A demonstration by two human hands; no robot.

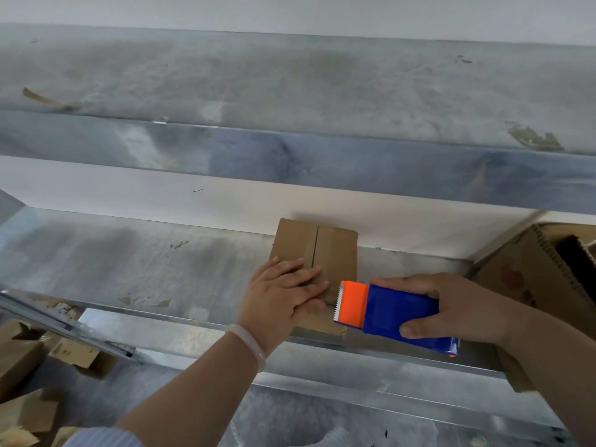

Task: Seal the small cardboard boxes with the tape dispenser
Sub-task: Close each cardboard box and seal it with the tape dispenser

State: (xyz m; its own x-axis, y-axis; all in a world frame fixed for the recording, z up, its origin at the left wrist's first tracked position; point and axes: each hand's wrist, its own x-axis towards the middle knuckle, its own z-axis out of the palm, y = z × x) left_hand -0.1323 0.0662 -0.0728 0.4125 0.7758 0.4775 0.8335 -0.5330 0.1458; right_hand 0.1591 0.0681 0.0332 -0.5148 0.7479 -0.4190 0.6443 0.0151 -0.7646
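Observation:
A small brown cardboard box point(335, 250) lies on the metal shelf point(129, 259), its top flaps closed with the centre seam showing. My left hand point(283, 295) presses flat on the near part of the box top, fingers straight. My right hand point(451, 304) grips a blue tape dispenser point(400, 314) with an orange toothed head, held just right of the box's near corner. The orange head points at my left hand's fingertips. No tape on the seam is plain to see.
A larger open cardboard box point(541, 269) stands at the right end of the shelf. Several small cardboard boxes point(29, 362) lie low at the left below the shelf. An upper metal shelf point(290, 91) runs across above.

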